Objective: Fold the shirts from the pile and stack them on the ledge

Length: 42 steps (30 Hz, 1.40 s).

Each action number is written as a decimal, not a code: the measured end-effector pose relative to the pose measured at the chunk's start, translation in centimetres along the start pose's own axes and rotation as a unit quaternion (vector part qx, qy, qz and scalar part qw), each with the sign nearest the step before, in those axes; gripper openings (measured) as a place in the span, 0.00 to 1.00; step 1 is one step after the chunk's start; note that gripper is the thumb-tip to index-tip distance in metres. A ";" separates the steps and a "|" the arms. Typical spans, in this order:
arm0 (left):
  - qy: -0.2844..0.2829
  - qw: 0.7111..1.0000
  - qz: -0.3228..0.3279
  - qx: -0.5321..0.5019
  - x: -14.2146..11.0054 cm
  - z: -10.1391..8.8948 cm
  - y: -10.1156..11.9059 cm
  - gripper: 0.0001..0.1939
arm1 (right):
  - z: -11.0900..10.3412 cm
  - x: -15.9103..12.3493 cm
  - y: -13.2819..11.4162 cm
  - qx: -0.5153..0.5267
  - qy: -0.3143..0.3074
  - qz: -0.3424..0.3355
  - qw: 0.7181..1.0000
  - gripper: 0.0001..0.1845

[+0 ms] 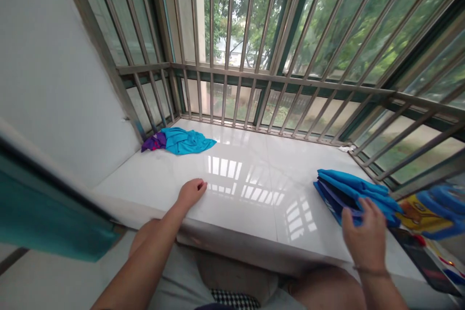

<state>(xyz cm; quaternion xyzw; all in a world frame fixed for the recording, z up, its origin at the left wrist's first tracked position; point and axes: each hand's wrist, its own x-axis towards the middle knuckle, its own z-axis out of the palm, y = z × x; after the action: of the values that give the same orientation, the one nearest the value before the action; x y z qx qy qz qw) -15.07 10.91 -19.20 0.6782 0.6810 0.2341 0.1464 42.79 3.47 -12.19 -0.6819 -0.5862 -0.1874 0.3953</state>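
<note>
My left hand (192, 193) rests loosely curled on the polished white stone sill (247, 208) near its front edge, holding nothing. My right hand (365, 235) is at the sill's right side, its fingers pinching the near edge of a folded blue garment (354, 193) with darker purple-blue layers. At the far left corner lies a crumpled turquoise cloth (185, 140) with a purple piece (154, 142) beside it, well away from both hands.
Steel window bars (276, 77) and glass panes run along the far and right sides, with trees outside. A white wall (61, 72) rises at the left, a teal curtain (47, 208) hangs at lower left, and a colourful printed item (432, 213) lies at right.
</note>
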 end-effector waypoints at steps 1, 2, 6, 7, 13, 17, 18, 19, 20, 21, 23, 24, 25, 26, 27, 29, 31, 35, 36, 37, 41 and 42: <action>-0.001 1.000 0.000 0.010 -0.2 0.0 0.2 0.19 | 0.1 -2.8 -0.9 0.025 -0.026 -0.029 0.999 0.38; -0.002 1.000 -0.003 0.021 -0.3 0.1 0.3 0.19 | 0.3 -5.5 -1.5 0.039 -0.058 -0.048 0.996 0.39; -0.006 0.997 -0.040 0.069 -0.3 0.4 1.1 0.18 | 1.7 -14.6 -2.3 0.056 -0.156 -0.068 0.984 0.38; -0.007 0.995 -0.053 0.080 0.1 0.5 1.3 0.18 | 2.1 -16.2 -2.3 0.051 -0.176 -0.072 0.980 0.38; 0.002 0.990 -0.094 0.107 5.6 0.6 1.4 0.14 | 3.3 -20.0 -3.5 -0.057 -0.252 -0.134 0.957 0.40; 0.028 0.986 -0.119 0.111 10.1 0.0 1.1 0.26 | 3.3 -19.7 -4.7 -0.105 -0.247 -0.144 0.953 0.43; 0.029 0.985 -0.128 0.113 11.1 -0.2 0.9 0.29 | 3.2 -19.7 -4.9 -0.114 -0.249 -0.142 0.951 0.44; 0.026 0.984 -0.137 0.114 12.0 -0.5 0.8 0.31 | 3.1 -19.6 -5.1 -0.121 -0.253 -0.140 0.950 0.45; 0.020 0.983 -0.144 0.117 12.8 -0.7 0.8 0.33 | 3.0 -19.6 -5.3 -0.127 -0.258 -0.138 0.948 0.46; 0.011 0.982 -0.149 0.119 13.6 -0.9 0.8 0.34 | 2.9 -19.6 -5.4 -0.132 -0.263 -0.136 0.946 0.47; -0.008 0.981 -0.150 0.124 14.6 -1.1 0.9 0.35 | 2.8 -19.6 -5.6 -0.141 -0.265 -0.132 0.945 0.51; -0.018 0.981 -0.145 0.127 14.9 -1.1 1.1 0.35 | 2.7 -19.6 -5.8 -0.145 -0.264 -0.130 0.945 0.53; -0.026 0.982 -0.137 0.130 15.0 -1.0 1.4 0.34 | 2.7 -19.6 -5.9 -0.147 -0.263 -0.129 0.945 0.55; -0.034 0.982 -0.128 0.134 14.9 -0.8 1.8 0.34 | 2.7 -19.6 -5.9 -0.149 -0.262 -0.128 0.945 0.57; -0.039 0.982 -0.119 0.139 14.6 -0.5 2.2 0.33 | 2.8 -19.6 -6.0 -0.151 -0.261 -0.126 0.945 0.57; -0.048 0.983 -0.099 0.147 13.3 0.3 3.4 0.33 | 2.9 -19.6 -6.0 -0.154 -0.266 -0.122 0.944 0.56; -0.057 0.984 -0.073 0.153 11.2 1.5 5.0 0.33 | 3.0 -19.7 -5.9 -0.157 -0.272 -0.119 0.942 0.52; -0.087 0.986 0.016 0.144 4.1 3.8 9.6 0.27 | 3.4 -19.8 -5.5 -0.148 -0.286 -0.111 0.940 0.41; -0.106 0.983 0.068 0.133 1.8 4.2 10.9 0.25 | 3.4 -19.7 -5.5 -0.144 -0.295 -0.107 0.938 0.40; -0.133 0.976 0.123 0.116 -0.5 4.5 12.2 0.24 | 3.5 -19.5 -5.6 -0.139 -0.307 -0.101 0.936 0.40; -0.238 0.932 0.273 0.000 -8.4 4.8 16.4 0.19 | 2.9 -18.2 -7.5 -0.115 -0.360 -0.057 0.924 0.40; -0.247 0.923 0.294 -0.029 -9.6 4.6 17.0 0.18 | 2.6 -17.9 -8.4 -0.103 -0.372 -0.058 0.921 0.41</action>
<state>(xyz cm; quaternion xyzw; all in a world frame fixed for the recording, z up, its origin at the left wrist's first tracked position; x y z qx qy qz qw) 2.22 1.42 -15.48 0.8797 0.3862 0.1110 0.2543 29.97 -6.20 -23.97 -0.7043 -0.7069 -0.0019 0.0649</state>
